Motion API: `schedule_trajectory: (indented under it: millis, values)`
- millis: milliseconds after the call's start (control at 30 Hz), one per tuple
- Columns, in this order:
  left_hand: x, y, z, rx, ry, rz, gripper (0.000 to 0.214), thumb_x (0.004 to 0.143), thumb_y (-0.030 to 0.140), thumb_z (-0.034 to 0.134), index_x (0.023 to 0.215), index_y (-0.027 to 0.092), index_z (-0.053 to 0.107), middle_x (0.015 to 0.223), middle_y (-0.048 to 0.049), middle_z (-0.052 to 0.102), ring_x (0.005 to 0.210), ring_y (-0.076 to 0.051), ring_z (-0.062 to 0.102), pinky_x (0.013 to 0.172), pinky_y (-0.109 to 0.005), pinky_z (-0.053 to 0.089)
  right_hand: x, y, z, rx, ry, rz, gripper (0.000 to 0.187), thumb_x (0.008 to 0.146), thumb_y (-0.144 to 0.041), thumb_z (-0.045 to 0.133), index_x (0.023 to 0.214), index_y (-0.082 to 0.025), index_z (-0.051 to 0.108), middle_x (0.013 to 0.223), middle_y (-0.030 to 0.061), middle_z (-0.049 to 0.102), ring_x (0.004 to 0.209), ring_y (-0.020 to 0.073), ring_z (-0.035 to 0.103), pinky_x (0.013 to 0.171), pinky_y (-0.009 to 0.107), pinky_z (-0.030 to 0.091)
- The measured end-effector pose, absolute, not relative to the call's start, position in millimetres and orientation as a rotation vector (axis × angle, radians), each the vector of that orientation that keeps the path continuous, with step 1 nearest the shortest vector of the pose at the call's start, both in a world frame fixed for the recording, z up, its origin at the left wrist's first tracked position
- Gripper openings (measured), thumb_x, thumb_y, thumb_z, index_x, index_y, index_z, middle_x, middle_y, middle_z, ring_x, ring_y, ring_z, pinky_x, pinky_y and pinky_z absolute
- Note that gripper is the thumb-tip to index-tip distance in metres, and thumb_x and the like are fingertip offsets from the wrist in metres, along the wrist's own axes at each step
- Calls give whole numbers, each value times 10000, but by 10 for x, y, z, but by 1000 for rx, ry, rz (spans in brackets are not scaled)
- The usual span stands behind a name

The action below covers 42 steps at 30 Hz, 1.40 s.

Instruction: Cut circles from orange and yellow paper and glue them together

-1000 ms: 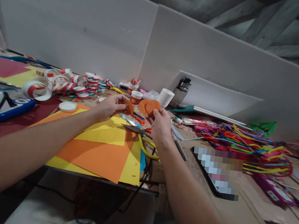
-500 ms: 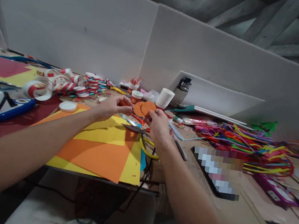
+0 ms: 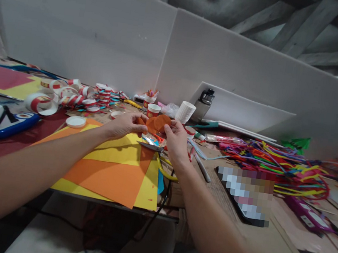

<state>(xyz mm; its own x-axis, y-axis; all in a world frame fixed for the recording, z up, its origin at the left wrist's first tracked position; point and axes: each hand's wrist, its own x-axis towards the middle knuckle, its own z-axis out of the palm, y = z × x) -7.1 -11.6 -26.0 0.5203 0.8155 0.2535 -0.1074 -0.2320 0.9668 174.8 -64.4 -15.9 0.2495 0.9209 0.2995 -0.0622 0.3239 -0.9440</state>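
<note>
Two overlapping orange paper circles are pinched by my right hand, thumb in front and fingers behind. Close beside them, my left hand is closed with thumb and fingers around a small orange paper piece, its shape mostly hidden. Below both hands lie scissors, partly covered by my right hand. Yellow paper and orange paper sheets spread under my left forearm. A yellow-handled loop rests at their right edge.
Paper cups stand stacked behind my hands, near a dark bottle. Cut red-and-white cup rings lie to the left. A phone, a grey pen-like tool and many pipe cleaners lie right. A white board wall closes the back.
The orange circles have shifted slightly left and look darker now, tilted differently in my right hand. My left hand has come a little lower, its fingers closer together.
</note>
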Motion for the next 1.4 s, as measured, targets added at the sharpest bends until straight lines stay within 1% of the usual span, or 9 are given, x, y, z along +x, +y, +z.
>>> schedule_trajectory:
  millis: [167, 333, 533, 700, 800, 933, 1067, 1233, 1400]
  values:
    - [-59, -131, -258, 1610, 617, 978, 378, 663, 424, 853, 820, 138, 662, 736, -15, 672, 625, -116, 618, 657, -262, 491, 1744, -627, -190, -1022, -1128, 848, 106, 749, -256, 604, 831, -202, 563, 679, -50, 626, 569, 105, 589, 555, 244, 522]
    - [-41, -153, -230, 1522, 607, 960, 435, 628, 438, 870, 861, 143, 649, 788, -21, 687, 697, -135, 658, 749, -295, 530, 1740, -638, -175, -1036, -1098, 855, 71, 754, -247, 588, 793, -190, 573, 654, -43, 615, 593, 99, 578, 564, 223, 496]
    - [-65, -157, -191, 1528, 626, 951, 469, 591, 454, 887, 850, 150, 640, 773, -14, 687, 699, -142, 669, 748, -295, 546, 1743, -655, -152, -1041, -1068, 879, 83, 742, -247, 590, 799, -191, 566, 639, -51, 602, 581, 98, 566, 578, 229, 488]
    - [-107, -128, -205, 1595, 660, 995, 422, 663, 464, 848, 870, 143, 669, 723, -23, 682, 602, -131, 637, 657, -294, 554, 1761, -673, -114, -1079, -1049, 911, 59, 749, -207, 581, 798, -180, 562, 637, -46, 615, 538, 86, 560, 531, 210, 460]
    - [-127, -110, -205, 1617, 666, 1011, 408, 675, 454, 844, 883, 142, 683, 730, -38, 693, 609, -141, 641, 645, -309, 569, 1781, -666, -102, -1139, -1058, 930, 52, 746, -171, 570, 794, -185, 553, 590, -60, 591, 471, 79, 523, 481, 203, 423]
    - [-155, -70, -202, 1603, 660, 1026, 380, 671, 422, 854, 875, 144, 694, 809, -56, 719, 713, -159, 680, 709, -316, 587, 1810, -643, -118, -1175, -1074, 943, 62, 751, -141, 555, 797, -183, 557, 566, -63, 582, 460, 81, 525, 470, 196, 411]
    - [-171, -29, -219, 1616, 628, 1026, 369, 681, 409, 854, 896, 148, 709, 862, -55, 730, 733, -151, 686, 773, -328, 589, 1822, -623, -143, -1182, -1080, 944, 57, 749, -149, 581, 792, -180, 560, 576, -56, 595, 465, 83, 532, 479, 200, 430]
    - [-168, -22, -236, 1660, 621, 1044, 330, 709, 419, 840, 830, 138, 717, 839, -61, 726, 768, -162, 689, 785, -323, 578, 1810, -631, -141, -1194, -1102, 956, 44, 766, -137, 566, 790, -174, 568, 570, -53, 599, 455, 77, 527, 464, 191, 417]
    - [-171, -34, -230, 1637, 542, 1052, 336, 712, 437, 839, 786, 138, 706, 874, -86, 732, 810, -179, 694, 804, -337, 568, 1793, -659, -125, -1212, -1107, 961, 60, 760, -119, 576, 785, -172, 584, 579, -48, 618, 455, 75, 533, 465, 193, 438]
